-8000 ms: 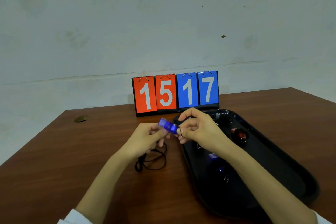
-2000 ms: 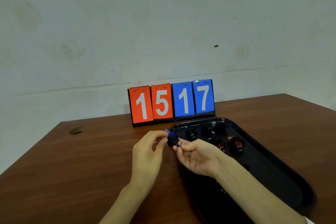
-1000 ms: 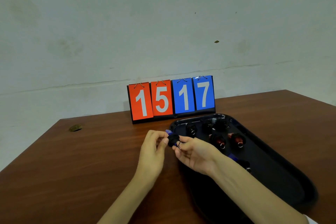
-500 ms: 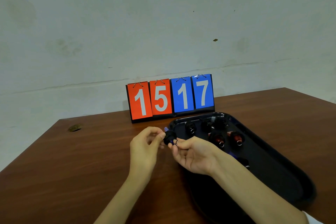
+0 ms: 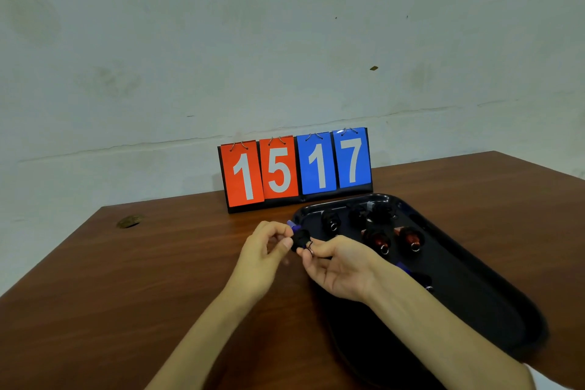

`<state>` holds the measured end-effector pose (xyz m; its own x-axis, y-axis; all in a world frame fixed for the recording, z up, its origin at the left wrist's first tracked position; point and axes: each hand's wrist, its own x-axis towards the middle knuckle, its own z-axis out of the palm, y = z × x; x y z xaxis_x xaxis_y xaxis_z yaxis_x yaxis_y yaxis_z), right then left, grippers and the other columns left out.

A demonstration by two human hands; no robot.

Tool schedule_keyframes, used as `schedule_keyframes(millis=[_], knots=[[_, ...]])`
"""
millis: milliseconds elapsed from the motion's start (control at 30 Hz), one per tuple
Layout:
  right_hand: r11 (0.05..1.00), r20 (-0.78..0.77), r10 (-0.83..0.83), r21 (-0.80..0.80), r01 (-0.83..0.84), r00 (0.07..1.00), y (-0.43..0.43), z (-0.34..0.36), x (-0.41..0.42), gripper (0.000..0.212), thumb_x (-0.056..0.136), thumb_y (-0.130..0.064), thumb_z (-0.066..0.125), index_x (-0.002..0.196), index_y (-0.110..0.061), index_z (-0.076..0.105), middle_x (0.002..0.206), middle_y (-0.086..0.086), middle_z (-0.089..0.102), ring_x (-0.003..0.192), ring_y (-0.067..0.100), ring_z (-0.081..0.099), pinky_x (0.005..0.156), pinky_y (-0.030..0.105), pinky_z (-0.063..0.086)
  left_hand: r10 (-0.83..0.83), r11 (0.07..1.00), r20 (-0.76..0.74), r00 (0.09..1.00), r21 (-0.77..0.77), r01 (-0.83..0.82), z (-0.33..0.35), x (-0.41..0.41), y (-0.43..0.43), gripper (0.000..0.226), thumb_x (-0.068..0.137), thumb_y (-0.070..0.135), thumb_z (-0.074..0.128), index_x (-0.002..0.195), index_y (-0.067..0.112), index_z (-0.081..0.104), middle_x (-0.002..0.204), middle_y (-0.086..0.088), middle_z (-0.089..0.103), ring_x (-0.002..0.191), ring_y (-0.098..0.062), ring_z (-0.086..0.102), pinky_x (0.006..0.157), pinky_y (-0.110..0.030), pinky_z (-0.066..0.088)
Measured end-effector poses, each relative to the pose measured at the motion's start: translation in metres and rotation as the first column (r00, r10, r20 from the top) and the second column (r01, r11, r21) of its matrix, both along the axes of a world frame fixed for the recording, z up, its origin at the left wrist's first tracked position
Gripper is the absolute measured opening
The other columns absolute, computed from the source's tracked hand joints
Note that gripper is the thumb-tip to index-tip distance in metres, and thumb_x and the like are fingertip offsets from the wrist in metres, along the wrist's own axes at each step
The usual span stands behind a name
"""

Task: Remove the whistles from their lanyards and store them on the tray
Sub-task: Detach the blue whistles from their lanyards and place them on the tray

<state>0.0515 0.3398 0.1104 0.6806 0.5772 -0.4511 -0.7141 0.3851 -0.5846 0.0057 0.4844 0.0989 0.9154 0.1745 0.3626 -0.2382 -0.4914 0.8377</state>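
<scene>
The whistle (image 5: 293, 227) in work is blue, and only its mouthpiece end shows, at the near left corner of the tray (image 5: 493, 301). The rest of it is hidden behind a dark bundle (image 5: 300, 239), which looks like wound black cord, and a small metal ring (image 5: 310, 247) hangs at the bundle's right side. I cannot tell if the cord is joined to the whistle.

The left hand (image 5: 264, 258) is left of the tray, above the bench (image 5: 126, 279). Its fingers are curled, and thumb and forefinger are pinched on the left side of the bundle with the whistle. The right hand (image 5: 340, 266) is over the left edge of the tray, palm turned up, with half-curled fingers. Its thumb and forefinger are closed at the metal ring.

The tray is black and lies on the brown bench. At the far end of the tray there are dark whistles (image 5: 330, 219) with rings. In front of them, toward the middle of the tray, lie two red whistles (image 5: 378, 239), each with a metal ring. Another blue whistle (image 5: 403, 267) is partly seen in the tray just behind the right wrist. Behind the tray, at the wall, stands a scoreboard (image 5: 296, 168) that shows 15 in red and 17 in blue.
</scene>
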Motion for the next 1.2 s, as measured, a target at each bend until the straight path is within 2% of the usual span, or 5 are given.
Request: schedule_keyframes(millis=[167, 367, 567, 867, 1200], knots=[[0.997, -0.012, 0.069, 0.022, -0.069, 0.998, 0.0, -0.003, 0.003, 0.024, 0.087, 0.01, 0.048, 0.106, 0.007, 0.063, 0.084, 0.021, 0.065, 0.065, 0.018, 0.061, 0.05, 0.022, 0.056, 0.039, 0.999, 0.027, 0.999, -0.038, -0.038, 0.006, -0.003, 0.004, 0.02, 0.088, 0.001, 0.058, 0.085, 0.02, 0.062, 0.095, -0.008, 0.062, 0.08, -0.015, 0.056, 0.07, -0.015, 0.047], [0.989, 0.034, 0.132, -0.066, -0.129, 0.991, 0.0, -0.003, 0.002, 0.024, 0.088, 0.008, 0.048, 0.108, 0.004, 0.061, 0.075, 0.018, 0.064, 0.059, 0.015, 0.06, 0.051, 0.019, 0.055, -0.193, 0.8, -0.223, 0.955, -0.599, 0.022, 0.011, -0.005, 0.015, 0.029, 0.085, -0.006, 0.058, 0.11, 0.007, 0.064, 0.105, -0.012, 0.071, 0.096, -0.024, 0.069, 0.076, -0.03, 0.058], [0.987, 0.155, 0.096, -0.144, -0.073, 0.983, -0.004, 0.006, 0.002, 0.022, 0.089, 0.007, 0.049, 0.105, 0.003, 0.063, 0.079, 0.019, 0.064, 0.061, 0.016, 0.062, 0.05, 0.021, 0.055, -0.045, 0.889, -0.181, 0.982, -0.455, -0.043, 0.014, -0.006, 0.015, 0.029, 0.077, -0.008, 0.067, 0.1, 0.009, 0.068, 0.093, -0.005, 0.074, 0.088, -0.02, 0.071, 0.075, -0.027, 0.056], [0.952, 0.416, 0.114, -0.304, 0.02, 0.902, -0.005, 0.015, 0.001, 0.016, 0.091, -0.005, 0.055, 0.104, 0.002, 0.061, 0.078, 0.018, 0.068, 0.064, 0.02, 0.066, 0.058, 0.029, 0.059, -0.138, 0.777, -0.143, 0.98, -0.629, 0.018, 0.012, -0.005, 0.017, 0.02, 0.085, 0.002, 0.061, 0.104, 0.003, 0.067, 0.099, -0.014, 0.072, 0.093, -0.022, 0.07, 0.076, -0.028, 0.058], [0.765, 0.679, 0.337, -0.602, 0.231, 0.653, -0.02, 0.026, -0.007, 0.019, 0.096, -0.025, 0.051, 0.087, -0.015, 0.064, 0.079, 0.012, 0.069, 0.064, 0.016, 0.067, 0.058, 0.025, 0.058, -0.15, 0.812, -0.125, 0.981, -0.581, 0.05, 0.018, -0.007, 0.002, 0.021, 0.083, 0.003, 0.063, 0.103, -0.001, 0.066, 0.095, -0.016, 0.072, 0.091, -0.024, 0.07, 0.073, -0.027, 0.058]])
